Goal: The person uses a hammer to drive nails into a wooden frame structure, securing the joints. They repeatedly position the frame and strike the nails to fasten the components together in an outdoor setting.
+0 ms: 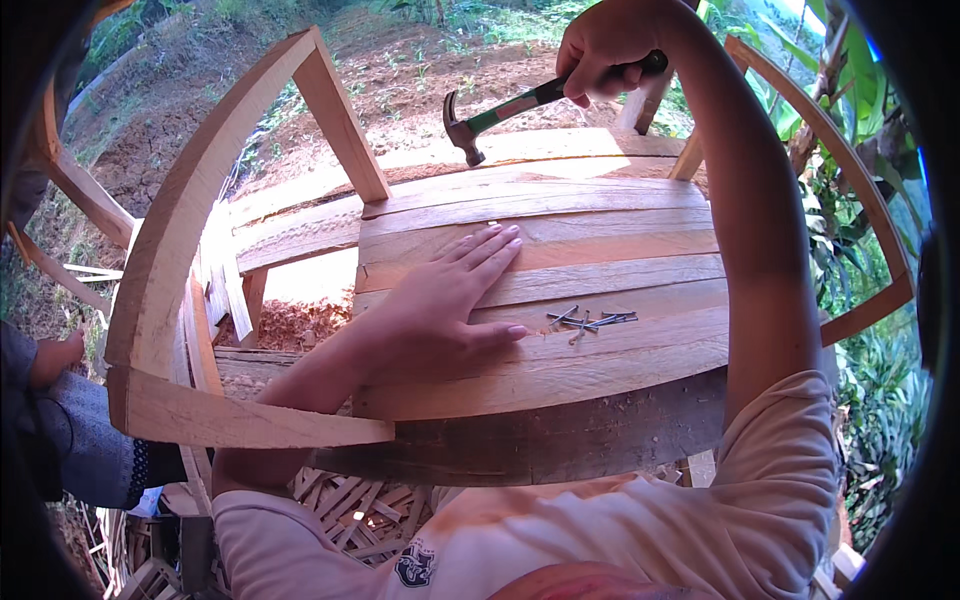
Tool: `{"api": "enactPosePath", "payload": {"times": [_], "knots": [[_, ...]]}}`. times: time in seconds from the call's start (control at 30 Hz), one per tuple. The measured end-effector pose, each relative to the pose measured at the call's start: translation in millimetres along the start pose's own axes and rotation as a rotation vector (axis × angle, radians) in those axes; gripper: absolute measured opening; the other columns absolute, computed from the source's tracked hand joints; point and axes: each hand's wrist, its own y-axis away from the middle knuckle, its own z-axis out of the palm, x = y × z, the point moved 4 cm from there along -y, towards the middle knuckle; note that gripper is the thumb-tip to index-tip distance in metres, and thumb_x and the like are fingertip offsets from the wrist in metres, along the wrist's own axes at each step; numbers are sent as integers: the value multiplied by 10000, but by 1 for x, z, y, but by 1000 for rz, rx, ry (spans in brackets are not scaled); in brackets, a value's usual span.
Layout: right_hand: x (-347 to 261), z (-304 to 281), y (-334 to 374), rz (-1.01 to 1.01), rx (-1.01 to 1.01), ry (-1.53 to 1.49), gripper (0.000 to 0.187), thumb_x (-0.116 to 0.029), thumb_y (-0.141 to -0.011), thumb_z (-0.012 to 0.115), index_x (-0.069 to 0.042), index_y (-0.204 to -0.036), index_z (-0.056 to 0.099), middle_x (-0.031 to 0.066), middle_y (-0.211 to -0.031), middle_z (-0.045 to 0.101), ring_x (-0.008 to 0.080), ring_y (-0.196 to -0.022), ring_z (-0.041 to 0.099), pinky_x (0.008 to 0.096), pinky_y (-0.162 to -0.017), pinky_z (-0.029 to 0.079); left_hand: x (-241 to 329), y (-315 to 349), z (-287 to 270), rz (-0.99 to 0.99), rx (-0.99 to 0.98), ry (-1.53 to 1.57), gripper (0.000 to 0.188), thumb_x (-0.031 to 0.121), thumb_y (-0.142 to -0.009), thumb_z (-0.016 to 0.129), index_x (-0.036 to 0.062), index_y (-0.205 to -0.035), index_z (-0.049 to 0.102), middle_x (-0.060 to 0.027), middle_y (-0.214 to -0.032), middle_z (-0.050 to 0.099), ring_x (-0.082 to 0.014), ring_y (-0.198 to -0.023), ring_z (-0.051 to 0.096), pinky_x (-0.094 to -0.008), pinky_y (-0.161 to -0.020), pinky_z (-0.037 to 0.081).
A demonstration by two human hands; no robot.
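Steady the pale slatted wooden panel (620, 245) with left hand (440, 298) spread flat beside thin grey metal nails (582, 322), squarely swinging the green-and-black claw hammer (515, 107) clenched in right hand (613, 52) near the far edge.

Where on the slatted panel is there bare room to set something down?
Bare slats lie beyond the nails, right of the left grip; another bare strip runs between the nails and the panel's near edge. It's crowded around the nails and that grip.
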Motion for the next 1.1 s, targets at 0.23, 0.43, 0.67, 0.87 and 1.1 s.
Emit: {"api": "enactPosePath", "payload": {"times": [0.23,0.43,0.67,0.87,1.1], "knots": [[50,103,67,6,873,-33,194,-167,-1053,559,9,-1069,637,42,-590,530,129,-413,490,336,-376,384,-33,14,-33,-72,90,813,489,144,-1047,614,12,-1512,540,-141,-1562,544,-219,-1504,435,-359,-1255,292],[101,208,75,223,929,-129,260,-182,-1046,528,40,-1117,643,203,-771,675,278,-580,662,456,-555,527,-63,65,-80,-255,200,1041,386,29,-1029,528,-53,-1397,612,-179,-1434,636,-239,-1370,594,-325,-1213,448],[85,233,81,223,900,-134,238,-120,-1015,534,24,-1154,663,283,-966,706,482,-958,677,568,-854,506,-69,177,-190,-703,871,513,214,116,-1022,582,9,-1145,720,-93,-1116,736,-93,-797,630,-217,-753,501],[103,239,90,396,769,-258,417,-85,-1026,565,-48,-1441,578,283,-895,701,458,-818,693,529,-693,508,176,197,-207,-57,1990,-782,133,273,-978,495,228,-892,586,50,-782,436,-144,-711,432,-306,-673,363],[95,234,80,321,825,-318,442,-81,-1025,578,-55,-1465,555,270,-886,704,452,-780,694,541,-656,505,92,-74,-69,-364,797,106,210,-25,-876,691,28,-1078,667,-120,-1011,661,-325,-988,630,-454,-885,501]]}}
